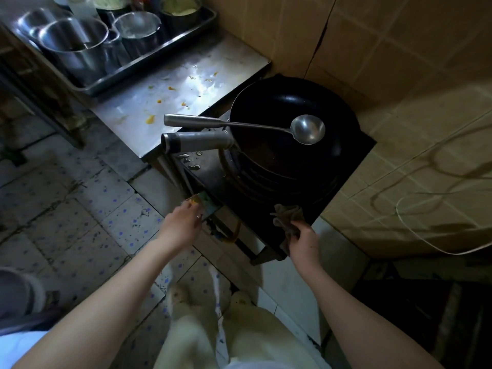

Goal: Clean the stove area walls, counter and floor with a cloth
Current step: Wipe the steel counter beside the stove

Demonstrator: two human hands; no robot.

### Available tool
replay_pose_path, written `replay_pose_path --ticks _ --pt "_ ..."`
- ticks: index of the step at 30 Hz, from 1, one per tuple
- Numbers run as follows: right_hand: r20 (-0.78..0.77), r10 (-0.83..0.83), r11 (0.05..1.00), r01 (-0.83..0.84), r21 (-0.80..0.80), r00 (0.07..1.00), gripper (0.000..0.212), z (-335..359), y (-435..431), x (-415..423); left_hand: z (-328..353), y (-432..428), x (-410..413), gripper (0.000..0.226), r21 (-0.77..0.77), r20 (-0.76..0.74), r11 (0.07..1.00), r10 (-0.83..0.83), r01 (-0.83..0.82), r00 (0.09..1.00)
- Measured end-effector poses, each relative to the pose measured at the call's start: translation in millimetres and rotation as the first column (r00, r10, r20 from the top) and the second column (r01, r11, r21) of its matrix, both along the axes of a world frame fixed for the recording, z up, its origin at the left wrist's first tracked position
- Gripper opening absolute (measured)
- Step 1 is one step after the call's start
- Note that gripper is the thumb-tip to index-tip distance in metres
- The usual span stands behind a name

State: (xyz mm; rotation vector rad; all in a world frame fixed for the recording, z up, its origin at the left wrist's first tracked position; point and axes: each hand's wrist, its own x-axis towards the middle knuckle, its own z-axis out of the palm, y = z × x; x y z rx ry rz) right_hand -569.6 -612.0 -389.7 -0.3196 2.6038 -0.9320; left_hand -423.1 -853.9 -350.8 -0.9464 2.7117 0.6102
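In the head view, the ladle (307, 129) is being supported only by the rim of the wok (269, 107), both handles jutting above the left hand (181, 225), so they are judged liable to be knocked by a rising forearm. The cloth (286, 217) is being gripped in the curled fingers (295, 227) of the right hand (303, 241) and pressed on the front edge of the stove (354, 158); the left hand is being held at its near corner, and whether anything is being pinched cannot be told
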Motion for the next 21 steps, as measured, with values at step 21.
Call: replay_pose_path --ticks 21 --pt "0.062 -0.344 0.939 0.343 0.021 0.937 0.033 7 -226 61 11 -208 22 0.035 -0.006 -0.004 0.973 -0.23 0.23 0.973"
